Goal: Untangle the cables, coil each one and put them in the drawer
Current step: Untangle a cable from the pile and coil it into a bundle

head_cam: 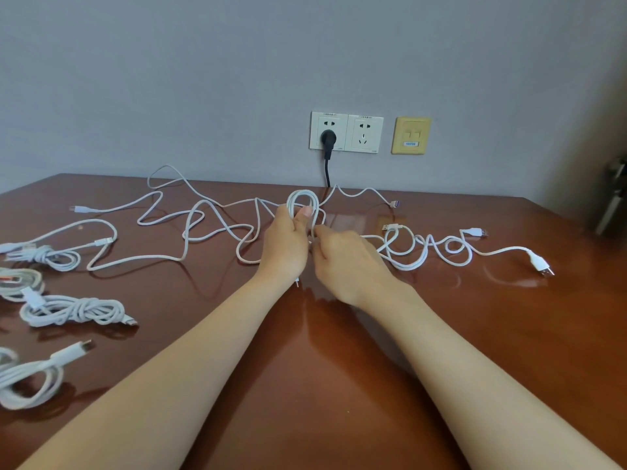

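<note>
Left hand [285, 245] grips thin white round cable [302, 198] loops; right hand [346, 262], at three o'clock, pinches its strand. Glossy brown wooden table [339, 368]; lettering on white wall sockets [346, 132] unreadable.

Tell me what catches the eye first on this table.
Both hands meet mid-table: the left hand holds up a white cable loop while the right hand pinches the same cable just below. Loose white cables sprawl to either side across the table, and coiled bundles lie at its left edge.
</note>
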`<state>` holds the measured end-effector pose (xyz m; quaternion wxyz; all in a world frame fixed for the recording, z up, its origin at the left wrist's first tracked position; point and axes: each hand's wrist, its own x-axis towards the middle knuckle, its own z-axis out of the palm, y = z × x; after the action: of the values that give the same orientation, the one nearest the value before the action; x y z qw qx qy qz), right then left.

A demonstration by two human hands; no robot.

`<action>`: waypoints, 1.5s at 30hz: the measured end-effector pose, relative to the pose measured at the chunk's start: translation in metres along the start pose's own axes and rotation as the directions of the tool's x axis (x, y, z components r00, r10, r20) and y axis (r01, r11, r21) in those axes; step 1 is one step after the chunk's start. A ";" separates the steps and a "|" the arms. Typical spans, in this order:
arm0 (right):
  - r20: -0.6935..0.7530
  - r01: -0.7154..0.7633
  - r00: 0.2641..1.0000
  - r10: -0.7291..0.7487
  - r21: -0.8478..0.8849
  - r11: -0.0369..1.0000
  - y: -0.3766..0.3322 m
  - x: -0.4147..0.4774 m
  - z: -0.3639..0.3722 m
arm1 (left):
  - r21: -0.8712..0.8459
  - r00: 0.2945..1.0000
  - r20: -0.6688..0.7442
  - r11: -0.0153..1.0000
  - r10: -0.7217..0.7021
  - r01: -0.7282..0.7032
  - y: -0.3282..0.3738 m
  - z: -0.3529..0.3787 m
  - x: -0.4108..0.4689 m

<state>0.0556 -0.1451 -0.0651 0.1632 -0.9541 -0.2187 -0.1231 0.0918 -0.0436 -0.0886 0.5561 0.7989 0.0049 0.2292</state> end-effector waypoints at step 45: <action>-0.118 0.095 0.988 -0.095 0.000 0.995 0.012 0.000 -0.006 | -0.804 0.913 0.329 0.435 -0.242 0.406 0.023 -0.018 0.006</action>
<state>0.0600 -0.1575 -0.0626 0.1723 -0.9332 -0.2542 -0.1864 0.0851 -0.0347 -0.0608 0.9092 0.4157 -0.0017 0.0230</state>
